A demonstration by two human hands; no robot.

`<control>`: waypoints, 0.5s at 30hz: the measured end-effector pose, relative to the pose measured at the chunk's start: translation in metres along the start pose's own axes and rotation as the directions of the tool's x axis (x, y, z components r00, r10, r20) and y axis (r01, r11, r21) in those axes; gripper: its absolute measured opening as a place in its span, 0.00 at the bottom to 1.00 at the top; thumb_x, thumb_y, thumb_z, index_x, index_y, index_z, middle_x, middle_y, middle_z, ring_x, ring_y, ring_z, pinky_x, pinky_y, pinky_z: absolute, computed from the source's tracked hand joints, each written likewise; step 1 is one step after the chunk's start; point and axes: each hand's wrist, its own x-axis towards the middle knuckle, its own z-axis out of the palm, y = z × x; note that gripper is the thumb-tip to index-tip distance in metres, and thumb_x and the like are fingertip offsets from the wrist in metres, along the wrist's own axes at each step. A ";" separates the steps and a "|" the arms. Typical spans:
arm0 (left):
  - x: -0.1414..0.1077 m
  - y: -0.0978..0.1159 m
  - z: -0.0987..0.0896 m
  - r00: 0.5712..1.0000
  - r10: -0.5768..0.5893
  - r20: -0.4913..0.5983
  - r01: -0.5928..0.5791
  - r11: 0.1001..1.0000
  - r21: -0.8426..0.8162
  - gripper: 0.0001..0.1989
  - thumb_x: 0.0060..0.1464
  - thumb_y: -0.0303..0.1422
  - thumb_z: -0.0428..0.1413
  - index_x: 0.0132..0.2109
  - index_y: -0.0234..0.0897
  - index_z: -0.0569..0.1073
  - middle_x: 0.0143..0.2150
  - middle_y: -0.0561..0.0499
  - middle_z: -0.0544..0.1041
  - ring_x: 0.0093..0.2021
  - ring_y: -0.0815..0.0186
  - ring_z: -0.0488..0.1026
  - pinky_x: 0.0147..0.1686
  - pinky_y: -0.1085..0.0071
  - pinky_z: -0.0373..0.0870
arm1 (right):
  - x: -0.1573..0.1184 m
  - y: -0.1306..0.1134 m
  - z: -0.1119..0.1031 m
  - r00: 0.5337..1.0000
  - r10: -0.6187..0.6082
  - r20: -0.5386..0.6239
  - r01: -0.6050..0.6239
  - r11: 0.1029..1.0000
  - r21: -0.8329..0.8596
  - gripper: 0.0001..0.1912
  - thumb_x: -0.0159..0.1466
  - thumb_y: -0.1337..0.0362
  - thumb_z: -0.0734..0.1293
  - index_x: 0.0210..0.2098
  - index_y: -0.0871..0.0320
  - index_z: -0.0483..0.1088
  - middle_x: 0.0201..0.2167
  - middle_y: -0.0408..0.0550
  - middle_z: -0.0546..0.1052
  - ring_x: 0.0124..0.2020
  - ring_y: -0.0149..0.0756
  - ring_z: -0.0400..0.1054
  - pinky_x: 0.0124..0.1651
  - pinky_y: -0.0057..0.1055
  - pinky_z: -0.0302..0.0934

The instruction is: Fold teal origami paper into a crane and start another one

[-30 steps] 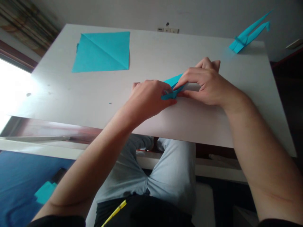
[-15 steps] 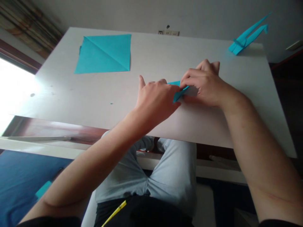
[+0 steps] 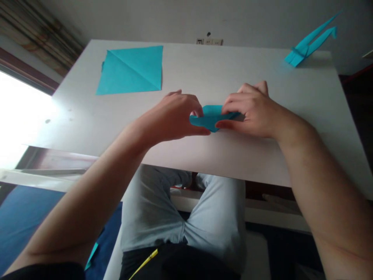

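A folded piece of blue paper [image 3: 210, 118] lies on the white table between my hands. My left hand [image 3: 175, 116] is at its left end, fingers curled around the edge and thumb along the near side. With fingers on top and thumb at the near edge, my right hand [image 3: 247, 111] grips the paper's right part. Some of the right end is hidden under those fingers.
A flat blue sheet [image 3: 132, 70] with a diagonal crease lies at the table's back left. A folded blue paper crane [image 3: 305, 48] stands at the back right. The white table's [image 3: 180, 153] near edge runs above my legs.
My left hand has moved left and its fingers have curled, uncovering more of the folded paper. My right hand stays at the right part, its thumb now on the near edge. The view has shifted slightly.
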 end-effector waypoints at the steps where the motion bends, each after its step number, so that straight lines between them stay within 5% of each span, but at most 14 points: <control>1: -0.005 -0.007 0.000 1.000 0.008 -0.020 -0.008 1.000 -0.021 0.19 0.70 0.53 0.75 0.56 0.46 0.93 0.60 0.46 0.92 0.67 0.43 0.87 0.86 0.41 0.64 | 0.001 -0.002 0.002 1.000 0.010 -0.007 -0.010 1.000 -0.012 0.28 0.88 0.35 0.65 0.54 0.42 0.92 0.49 0.52 0.93 0.58 0.64 0.76 0.65 0.63 0.57; 6: -0.030 -0.024 0.007 0.988 -0.023 -0.151 0.008 0.995 -0.098 0.11 0.75 0.48 0.72 0.51 0.49 0.93 0.59 0.45 0.89 0.68 0.44 0.85 0.82 0.40 0.66 | 0.002 -0.020 0.004 0.997 0.073 -0.032 -0.075 0.993 -0.088 0.22 0.89 0.43 0.65 0.58 0.40 0.91 0.48 0.52 0.93 0.60 0.68 0.78 0.66 0.63 0.55; 10: -0.046 -0.024 0.020 0.985 -0.066 -0.159 0.038 0.984 -0.177 0.18 0.84 0.44 0.62 0.45 0.45 0.91 0.53 0.46 0.89 0.60 0.51 0.85 0.78 0.43 0.71 | 0.002 -0.033 0.007 0.995 0.066 -0.072 -0.072 0.994 -0.085 0.19 0.88 0.48 0.67 0.54 0.45 0.90 0.47 0.52 0.93 0.59 0.67 0.79 0.66 0.65 0.55; 15: -0.069 -0.014 0.032 0.972 -0.074 -0.223 0.039 0.987 -0.159 0.12 0.85 0.41 0.63 0.51 0.51 0.91 0.57 0.48 0.91 0.59 0.52 0.86 0.76 0.43 0.76 | 0.002 -0.045 0.009 0.998 0.047 -0.047 -0.049 0.998 -0.031 0.15 0.88 0.52 0.68 0.50 0.47 0.87 0.46 0.51 0.91 0.60 0.67 0.81 0.67 0.67 0.56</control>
